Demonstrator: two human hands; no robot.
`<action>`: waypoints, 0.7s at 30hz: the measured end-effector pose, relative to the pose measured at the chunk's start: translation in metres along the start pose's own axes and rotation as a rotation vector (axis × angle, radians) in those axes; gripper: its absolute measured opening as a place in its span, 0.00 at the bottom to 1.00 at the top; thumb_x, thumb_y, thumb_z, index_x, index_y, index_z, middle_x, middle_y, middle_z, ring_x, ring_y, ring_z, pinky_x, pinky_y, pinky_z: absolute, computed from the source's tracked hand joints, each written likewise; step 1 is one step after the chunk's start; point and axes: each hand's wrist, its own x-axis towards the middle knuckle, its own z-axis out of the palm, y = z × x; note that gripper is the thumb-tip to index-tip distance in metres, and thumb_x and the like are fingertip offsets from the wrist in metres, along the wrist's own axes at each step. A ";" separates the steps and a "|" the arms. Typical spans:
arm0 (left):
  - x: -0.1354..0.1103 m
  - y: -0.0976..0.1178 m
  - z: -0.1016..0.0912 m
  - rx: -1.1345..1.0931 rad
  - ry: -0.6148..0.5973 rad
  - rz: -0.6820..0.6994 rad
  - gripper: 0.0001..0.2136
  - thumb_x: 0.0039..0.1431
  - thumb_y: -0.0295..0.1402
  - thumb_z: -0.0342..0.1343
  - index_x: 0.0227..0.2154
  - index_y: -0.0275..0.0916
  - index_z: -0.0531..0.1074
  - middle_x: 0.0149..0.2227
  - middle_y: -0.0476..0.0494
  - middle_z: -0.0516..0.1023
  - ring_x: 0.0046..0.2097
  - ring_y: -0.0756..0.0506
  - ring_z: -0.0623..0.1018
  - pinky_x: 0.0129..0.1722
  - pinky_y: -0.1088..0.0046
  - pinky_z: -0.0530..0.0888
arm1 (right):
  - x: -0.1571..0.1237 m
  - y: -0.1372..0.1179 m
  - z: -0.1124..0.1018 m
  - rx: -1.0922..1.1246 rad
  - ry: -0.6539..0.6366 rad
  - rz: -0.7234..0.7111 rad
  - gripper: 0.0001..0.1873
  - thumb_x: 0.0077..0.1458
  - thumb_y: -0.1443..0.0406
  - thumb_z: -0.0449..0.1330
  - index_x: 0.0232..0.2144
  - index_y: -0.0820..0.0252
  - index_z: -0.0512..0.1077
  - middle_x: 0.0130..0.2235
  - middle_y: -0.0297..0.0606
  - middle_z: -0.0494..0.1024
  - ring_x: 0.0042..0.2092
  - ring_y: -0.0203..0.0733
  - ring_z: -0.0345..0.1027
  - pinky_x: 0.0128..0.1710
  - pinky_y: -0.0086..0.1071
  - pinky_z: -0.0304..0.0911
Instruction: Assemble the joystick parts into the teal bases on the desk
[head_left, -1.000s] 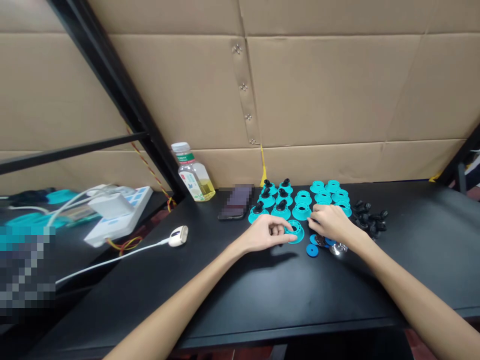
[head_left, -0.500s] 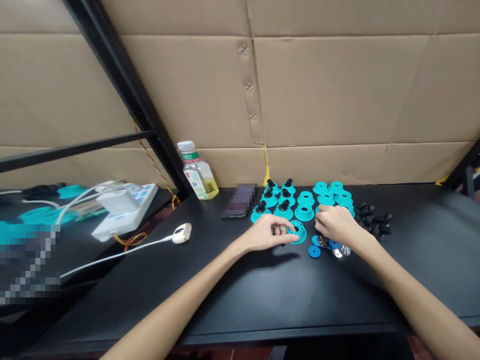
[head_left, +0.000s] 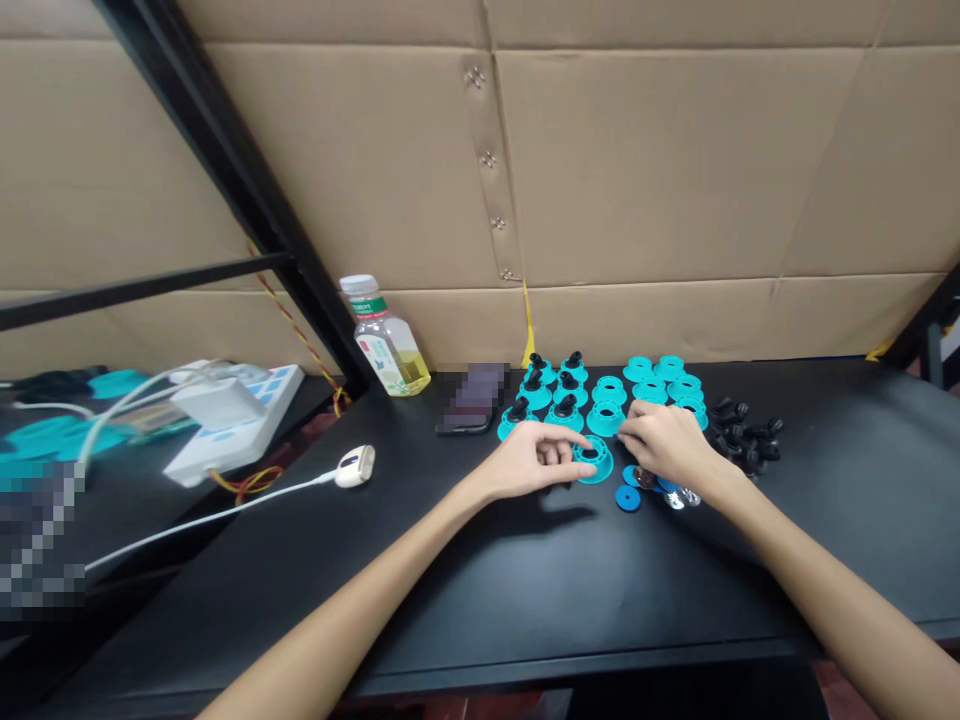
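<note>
A cardboard wall (head_left: pixel 637 170) rose well behind the teal ring (head_left: pixel 602 462), and the black surface (head_left: pixel 525 580) beneath it looked smooth and matte. Far to the ring's left stood a clear plastic bottle (head_left: pixel 385 345) of yellowish drink, and a phone (head_left: pixel 474 400) lay nearer on that side. Just behind the ring, other rings (head_left: pixel 606 418) sat in rows, some with black knobs set in them. A loose pile of knobs (head_left: pixel 746 430) lay off to its right.

The left hand (head_left: pixel 536 460) had its grip pinched on the ring's left rim, and the ring lay flat on the surface. The right hand (head_left: pixel 664 445) curled just right of the ring; I could not tell whether its grip held anything.

The ring seemed to be light, stiff moulded plastic, with a slotted flange around a raised hub, and the rim looked the best place to hold it. A flat blue disc (head_left: pixel 627 497) and shiny washers (head_left: pixel 679 497) lay just right of the ring.
</note>
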 end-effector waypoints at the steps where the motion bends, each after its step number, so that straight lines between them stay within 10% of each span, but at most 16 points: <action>1: 0.000 0.000 -0.001 -0.016 0.024 0.003 0.20 0.48 0.44 0.63 0.39 0.34 0.76 0.23 0.50 0.72 0.22 0.54 0.65 0.23 0.78 0.63 | 0.000 0.001 0.000 0.049 0.041 0.012 0.16 0.61 0.63 0.51 0.33 0.56 0.79 0.39 0.38 0.77 0.34 0.38 0.68 0.25 0.29 0.42; 13: 0.001 -0.013 0.000 0.229 0.120 -0.005 0.27 0.45 0.49 0.64 0.47 0.40 0.75 0.23 0.53 0.72 0.21 0.53 0.66 0.25 0.77 0.63 | 0.004 -0.008 -0.003 0.878 0.081 0.101 0.10 0.52 0.58 0.61 0.29 0.60 0.76 0.26 0.34 0.78 0.19 0.33 0.65 0.24 0.28 0.59; 21: 0.002 -0.012 0.003 0.314 0.125 -0.004 0.25 0.48 0.50 0.62 0.47 0.41 0.75 0.23 0.53 0.74 0.22 0.52 0.67 0.25 0.77 0.60 | 0.007 -0.024 0.007 0.814 0.125 0.099 0.06 0.51 0.63 0.62 0.29 0.59 0.77 0.29 0.33 0.79 0.24 0.32 0.65 0.26 0.26 0.56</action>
